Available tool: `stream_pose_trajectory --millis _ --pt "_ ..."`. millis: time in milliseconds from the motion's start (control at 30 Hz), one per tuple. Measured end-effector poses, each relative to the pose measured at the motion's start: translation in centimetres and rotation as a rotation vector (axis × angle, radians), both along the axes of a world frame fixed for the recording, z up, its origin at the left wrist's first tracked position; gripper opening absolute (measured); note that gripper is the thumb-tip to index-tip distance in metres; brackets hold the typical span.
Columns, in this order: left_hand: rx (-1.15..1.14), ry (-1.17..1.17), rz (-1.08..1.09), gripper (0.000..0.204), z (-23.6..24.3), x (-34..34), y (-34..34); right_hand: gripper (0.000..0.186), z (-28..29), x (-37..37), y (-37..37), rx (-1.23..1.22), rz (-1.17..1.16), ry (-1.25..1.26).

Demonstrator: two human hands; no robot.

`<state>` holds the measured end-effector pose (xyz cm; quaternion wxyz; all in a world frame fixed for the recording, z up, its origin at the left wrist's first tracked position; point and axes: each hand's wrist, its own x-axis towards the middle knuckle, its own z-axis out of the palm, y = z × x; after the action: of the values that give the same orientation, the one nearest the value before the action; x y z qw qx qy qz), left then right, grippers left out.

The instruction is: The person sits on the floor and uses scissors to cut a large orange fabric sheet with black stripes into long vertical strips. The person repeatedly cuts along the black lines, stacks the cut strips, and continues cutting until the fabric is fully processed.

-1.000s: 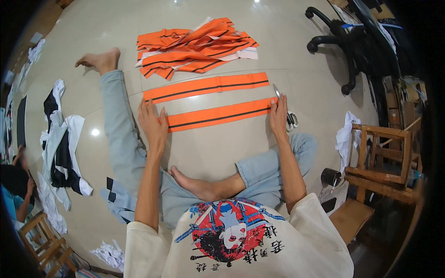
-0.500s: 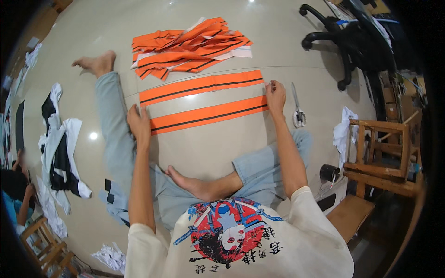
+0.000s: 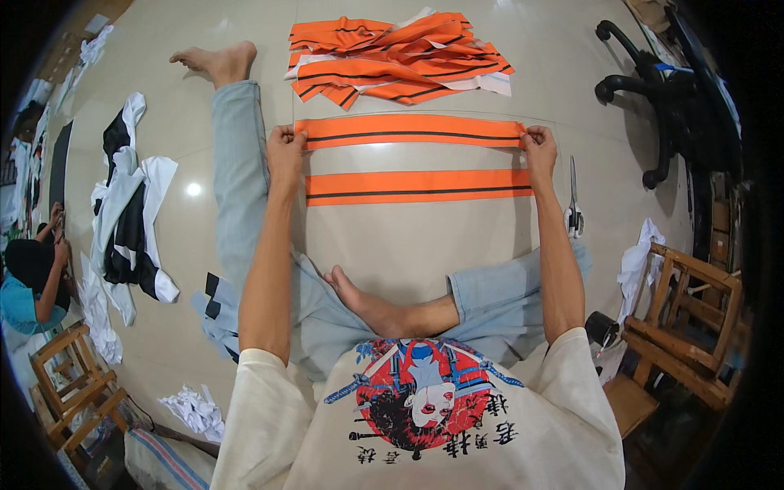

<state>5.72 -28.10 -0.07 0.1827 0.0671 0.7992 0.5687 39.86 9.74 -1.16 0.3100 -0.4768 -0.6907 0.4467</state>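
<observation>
My left hand [image 3: 285,151] pinches the left end of an orange fabric strip [image 3: 412,126] with a black stripe. At its other end, the fingers of my right hand [image 3: 539,149] are closed on the corner, so the strip stretches between both hands. Parallel to it and nearer me, a second orange strip [image 3: 416,184] lies flat on the floor, its right end close to my right wrist. Beyond them is a heap of orange striped strips [image 3: 400,65], some showing white undersides. Scissors [image 3: 575,216] with pale wrapped handles lie to the right of my right forearm.
My outstretched leg [image 3: 237,155] and folded leg [image 3: 482,306] frame the tiled floor. Black and white cloth [image 3: 131,220] lies left. A black wheeled chair base [image 3: 653,98] and wooden stools [image 3: 694,302] stand right. Another person [image 3: 37,278] works at far left.
Both hands have moved onto the ends of the farther strip and now grip it. Earlier they were at the ends of the nearer strip. The whole view has shifted and turned slightly.
</observation>
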Motion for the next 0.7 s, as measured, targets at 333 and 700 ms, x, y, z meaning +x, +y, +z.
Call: stream_pose_trajectory --millis 333,700 --pt "0.259 -0.147 0.011 0.024 4.2 7.2 -4.6 0.024 4.6 7.7 -5.6 -0.183 -0.026 0.132" --pt "-0.088 0.069 0.031 0.019 -0.9 10.2 -5.9 0.026 -1.2 9.8 -5.7 0.046 0.013 -0.136"
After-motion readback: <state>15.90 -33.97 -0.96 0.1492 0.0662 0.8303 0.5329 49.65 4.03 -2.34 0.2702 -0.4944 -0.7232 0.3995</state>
